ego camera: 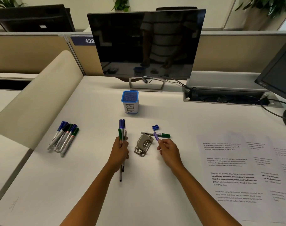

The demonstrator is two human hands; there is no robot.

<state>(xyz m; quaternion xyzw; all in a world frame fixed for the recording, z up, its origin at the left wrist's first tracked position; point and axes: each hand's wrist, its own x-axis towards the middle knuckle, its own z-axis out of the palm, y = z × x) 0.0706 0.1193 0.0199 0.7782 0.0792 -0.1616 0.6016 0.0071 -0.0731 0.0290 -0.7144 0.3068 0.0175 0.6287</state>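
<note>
My left hand (121, 150) grips a bundle of pens and markers (122, 128), their blue and green caps pointing away from me and their tails sticking out below my fist. My right hand (167, 150) pinches a purple pen (156, 136) by its lower end, tip raised. Just beyond that pen, a green-capped marker (163, 134) lies flat on the white desk (90, 185). A metal hole punch (143, 145) sits between my hands. A blue pencil sharpener (155, 127) lies behind the marker. Farther back stands a blue-rimmed mesh cup labelled BIN (130, 101).
Several whiteboard markers (64, 137) lie in a row at the left. Printed sheets (246, 173) cover the desk at the right. A Dell monitor (145, 44) stands at the back, a second monitor (279, 75) at the far right beside a cable tray (227, 97). A curved beige divider (38, 101) borders the left.
</note>
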